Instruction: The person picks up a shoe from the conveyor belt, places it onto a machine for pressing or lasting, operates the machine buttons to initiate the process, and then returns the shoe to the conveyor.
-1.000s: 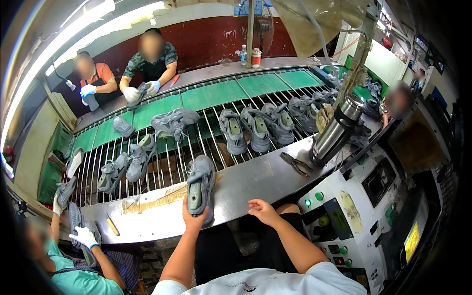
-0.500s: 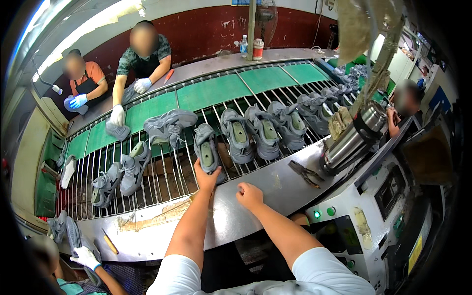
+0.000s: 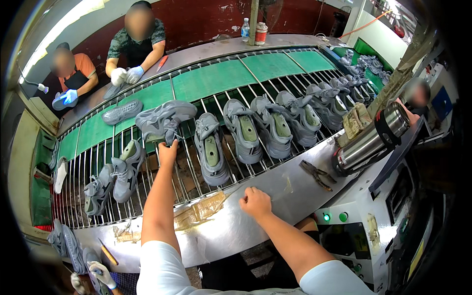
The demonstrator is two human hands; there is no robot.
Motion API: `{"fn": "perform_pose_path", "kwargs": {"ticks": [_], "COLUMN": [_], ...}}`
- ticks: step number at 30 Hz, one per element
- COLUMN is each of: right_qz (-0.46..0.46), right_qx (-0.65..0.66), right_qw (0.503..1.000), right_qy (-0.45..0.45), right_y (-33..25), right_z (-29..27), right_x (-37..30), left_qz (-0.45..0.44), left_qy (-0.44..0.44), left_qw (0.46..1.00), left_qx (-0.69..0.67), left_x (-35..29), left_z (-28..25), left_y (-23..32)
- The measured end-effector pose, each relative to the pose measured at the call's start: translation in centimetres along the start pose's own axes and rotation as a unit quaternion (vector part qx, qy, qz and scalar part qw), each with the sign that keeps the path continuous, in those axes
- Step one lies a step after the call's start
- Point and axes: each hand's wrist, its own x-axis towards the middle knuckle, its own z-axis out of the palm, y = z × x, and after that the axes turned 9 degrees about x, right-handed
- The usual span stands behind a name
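My left hand (image 3: 167, 149) reaches out across the wire-rod conveyor rack (image 3: 88, 194), fingers closing on the near edge of a grey sneaker (image 3: 164, 119) that lies on its side, sole tipped up, where the rods meet the green belt (image 3: 216, 78). Just to the right of it stands another grey sneaker (image 3: 210, 147), opening upward with its pale green insole showing, and beyond that a row of grey sneakers (image 3: 275, 123) runs toward the rack's far right corner. To the left, two more sneakers (image 3: 115, 174) rest on the rods near the rack's left edge.

My right hand (image 3: 255, 201) is curled into a loose fist (holding nothing that I can see), resting on the steel ledge (image 3: 275, 184) along the rack's near edge, beside a strip of crumpled tape (image 3: 199, 212). Further right on the ledge lie pliers (image 3: 317, 174) and a steel flask (image 3: 371, 140) on its side.

Across the belt, two people in gloves (image 3: 125, 75) handle soles at the far edge.
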Motion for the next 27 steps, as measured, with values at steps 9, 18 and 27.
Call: {"fn": "perform_pose_path", "kwargs": {"ticks": [9,18,27], "right_qz": [-0.002,0.048,-0.121], "right_qx": [0.016,0.076,0.323], "right_qw": [1.000,0.995,0.937], "right_qy": [-0.003,-0.032,0.059], "right_y": [-0.6,-1.4,-15.6], "right_z": [0.0,-0.8,-12.8], "right_x": [0.0,-1.2,-9.9], "left_qz": [0.002,-0.133,0.055], "left_qy": [-0.038,-0.260,-0.469], "left_qw": [0.994,0.810,0.727], "left_qx": [-0.104,-0.509,-0.498], "left_x": [4.6,-7.3,-36.3], "left_z": [0.8,-18.2,-35.2], "left_y": [1.7,12.6,16.1]}}
